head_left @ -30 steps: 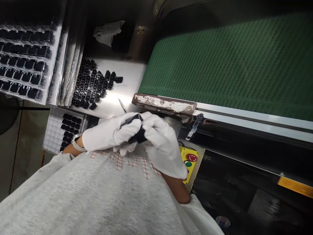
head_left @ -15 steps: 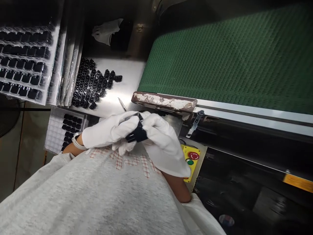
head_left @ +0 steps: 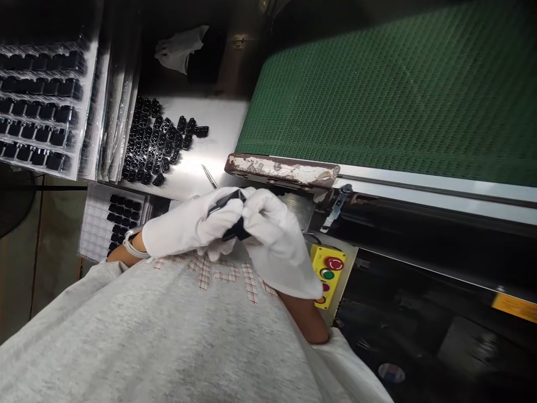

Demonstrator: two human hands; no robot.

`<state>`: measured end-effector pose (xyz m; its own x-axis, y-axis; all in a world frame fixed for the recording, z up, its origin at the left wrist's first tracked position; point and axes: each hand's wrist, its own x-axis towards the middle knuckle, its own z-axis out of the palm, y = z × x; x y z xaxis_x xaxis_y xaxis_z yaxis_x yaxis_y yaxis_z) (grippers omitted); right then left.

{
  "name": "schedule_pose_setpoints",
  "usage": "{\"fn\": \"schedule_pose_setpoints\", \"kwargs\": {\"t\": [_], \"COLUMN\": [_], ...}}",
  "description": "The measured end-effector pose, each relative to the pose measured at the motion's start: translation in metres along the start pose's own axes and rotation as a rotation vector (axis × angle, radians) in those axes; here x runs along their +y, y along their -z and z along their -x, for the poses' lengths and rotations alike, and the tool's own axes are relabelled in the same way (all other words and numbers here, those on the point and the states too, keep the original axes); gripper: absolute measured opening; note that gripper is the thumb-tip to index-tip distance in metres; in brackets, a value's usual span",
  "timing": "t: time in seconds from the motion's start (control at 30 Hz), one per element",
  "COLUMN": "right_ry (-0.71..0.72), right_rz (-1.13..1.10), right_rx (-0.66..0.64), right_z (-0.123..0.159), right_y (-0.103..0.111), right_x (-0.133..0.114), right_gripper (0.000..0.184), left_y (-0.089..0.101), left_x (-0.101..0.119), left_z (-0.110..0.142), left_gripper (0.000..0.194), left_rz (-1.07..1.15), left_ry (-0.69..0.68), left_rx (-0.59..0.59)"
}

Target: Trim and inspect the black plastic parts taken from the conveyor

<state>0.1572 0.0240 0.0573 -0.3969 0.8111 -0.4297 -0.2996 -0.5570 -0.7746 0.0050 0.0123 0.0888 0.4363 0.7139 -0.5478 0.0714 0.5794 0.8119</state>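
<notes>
Both my hands wear white gloves and meet close to my chest. My left hand (head_left: pixel 188 226) is closed around a thin dark tool whose tip shows near my thumb. My right hand (head_left: pixel 274 238) pinches a small black plastic part (head_left: pixel 235 230) between its fingers, pressed against the left hand's fingers. A pile of several like black parts (head_left: pixel 157 143) lies on the shiny metal table (head_left: pixel 218 140) ahead of my hands. A thin metal pin (head_left: pixel 208 176) lies on the table just beyond my fingers.
A green conveyor belt (head_left: pixel 390 95) fills the right, with a worn metal end edge (head_left: pixel 281 168). A yellow button box (head_left: pixel 329 274) sits below it. Clear trays of black parts (head_left: pixel 39 106) stack at the left; a smaller tray (head_left: pixel 113 215) lies lower. A white glove (head_left: pixel 178 47) rests at the back.
My hands stay together on the black part, with small turns of the fingers. The view has shifted slightly; nothing was picked up or put down.
</notes>
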Motion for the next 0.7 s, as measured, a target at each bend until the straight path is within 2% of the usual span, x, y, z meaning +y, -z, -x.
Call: {"fn": "schedule_pose_setpoints", "kwargs": {"t": [0.07,0.13,0.23,0.33,0.4,0.43,0.57,0.6,0.7], "right_ry": [0.003,0.028,0.062,0.04,0.009,0.005,0.095,0.123,0.117], "right_rz": [0.001,-0.018,-0.126,-0.311,-0.324,-0.272,0.089,0.146,0.188], "right_rx": [0.046,0.019,-0.08,-0.234,-0.285,-0.254,0.014,0.046,0.011], "right_z": [-0.002,-0.003,-0.002,0.0,0.0,-0.001,-0.005,-0.006,-0.006], "right_y": [-0.001,0.001,0.005,0.008,0.008,0.008,0.004,0.003,0.003], "right_x": [0.002,0.005,0.006,0.006,0.006,0.006,0.01,0.012,0.014], "right_gripper": [0.046,0.042,0.038,0.036,0.039,0.042,0.046,0.045,0.044], "left_y": [-0.001,-0.001,-0.001,0.0,0.001,0.001,0.001,0.001,0.002], "left_x": [-0.001,0.0,0.002,0.004,0.003,0.002,-0.004,-0.005,-0.004], "left_z": [0.0,-0.001,-0.001,-0.001,-0.001,-0.002,-0.003,-0.003,-0.003], "left_gripper": [0.042,0.043,0.051,0.059,0.058,0.056,0.051,0.052,0.056], "left_rz": [-0.011,0.009,0.033,0.041,0.035,0.026,0.005,0.014,0.043], "left_ry": [-0.001,-0.018,-0.035,-0.016,0.005,0.017,0.006,-0.01,-0.019], "left_rx": [0.018,0.013,-0.014,-0.005,0.01,0.014,0.031,0.028,0.01]}}
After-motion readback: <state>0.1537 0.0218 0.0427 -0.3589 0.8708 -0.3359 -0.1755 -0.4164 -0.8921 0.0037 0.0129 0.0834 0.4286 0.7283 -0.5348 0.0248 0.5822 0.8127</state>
